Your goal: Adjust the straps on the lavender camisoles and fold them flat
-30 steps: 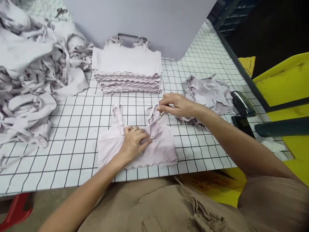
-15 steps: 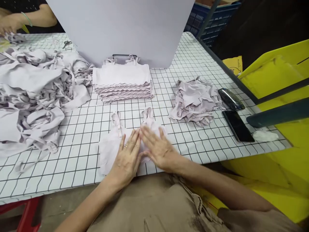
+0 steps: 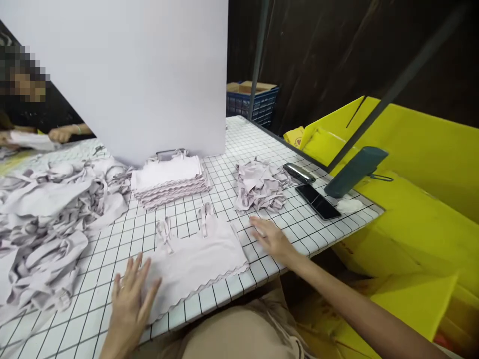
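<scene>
**Smoothing a pale strappy top flat on the gridded tabletop**

The folded top (image 3: pixel 194 257) lies near the front edge of the tabletop (image 3: pixel 239 144), its two strap loops pointing away from the person and its scalloped hem toward them. The left hand (image 3: pixel 129 299) lies flat with fingers spread, fingertips resting on the garment's left edge; it grips nothing. The right hand (image 3: pixel 271 239) is likewise open and flat, palm down on the tabletop just beside the garment's right edge, apparently not touching the cloth.

Judged from this layout, the step is best done by pressing outward evenly from the middle with both palms, keeping the side edges square to the grid lines and the straps parallel, so the piece matches the stack of folded tops (image 3: pixel 168 179) beyond it.

A loose heap of unfolded garments (image 3: pixel 48 219) fills the left side; a smaller crumpled pile (image 3: pixel 260 184) sits to the right, near a dark phone (image 3: pixel 318 202). A white upright board (image 3: pixel 130 75) stands behind the stack. Another person's hand (image 3: pixel 60 133) works at far left.

No brand, label or legible writing can be made out.
</scene>
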{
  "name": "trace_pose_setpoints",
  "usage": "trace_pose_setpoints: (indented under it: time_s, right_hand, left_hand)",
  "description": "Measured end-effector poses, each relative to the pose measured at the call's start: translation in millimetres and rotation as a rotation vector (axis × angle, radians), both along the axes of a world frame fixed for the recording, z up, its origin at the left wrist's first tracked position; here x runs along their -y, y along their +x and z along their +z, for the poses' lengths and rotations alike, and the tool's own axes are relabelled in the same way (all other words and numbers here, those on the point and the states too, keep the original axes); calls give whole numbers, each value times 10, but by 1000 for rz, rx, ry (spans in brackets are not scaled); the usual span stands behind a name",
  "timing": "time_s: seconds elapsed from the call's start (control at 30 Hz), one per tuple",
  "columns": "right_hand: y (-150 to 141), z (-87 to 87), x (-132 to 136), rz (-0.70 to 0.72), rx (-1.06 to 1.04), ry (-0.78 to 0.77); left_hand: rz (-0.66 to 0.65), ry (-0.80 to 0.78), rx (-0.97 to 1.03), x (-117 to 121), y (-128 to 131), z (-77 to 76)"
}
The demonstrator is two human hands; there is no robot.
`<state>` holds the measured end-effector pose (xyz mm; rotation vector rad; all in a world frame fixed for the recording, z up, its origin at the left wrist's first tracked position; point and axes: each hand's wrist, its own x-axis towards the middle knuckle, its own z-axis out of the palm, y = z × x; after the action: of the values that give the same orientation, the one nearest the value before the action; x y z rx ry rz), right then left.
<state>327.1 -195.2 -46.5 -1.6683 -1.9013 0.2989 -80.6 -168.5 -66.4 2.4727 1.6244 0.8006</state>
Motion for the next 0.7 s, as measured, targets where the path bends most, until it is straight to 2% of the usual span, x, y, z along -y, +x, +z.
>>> trace_pose_setpoints:
  time_s: [0.07,0.1,0.17,0.27,0.37,0.47,0.57,0.63,0.7]
  right_hand:
    - [352,111,-273,-136,-87,171]
    - [504,183,-433,-184,-69,239]
    - [718,339,-769,-231,-7,224]
    - [888,588,-1220,-270,-64,161]
    - [1076,939,-1525,-330,-160,245]
    - [1265,1396,-1698,-332,-248,359]
    - [1242,1771,-1749,-288,-340,443]
    - [1112,1886,-1668,-195,-353,437]
    - [1005,1895,-1467,-55,-190,370]
  left_hand:
    - [89,-52,157,-96,-1,154]
    - [86,-94,222,-158,68,254]
    - [-11,-172,313,-298,324,465]
    - [-207,-203,368,-499,793,723]
    - [-270,-234,393,-667,1080,883]
    - [-243,-340,465,-831,1238,1031]
    - [-278,-485,608,-979,1528,1224]
    - [-355,-597,698,-1035,1807,1344]
    - [-457,-694,736,-1039,2063,1410]
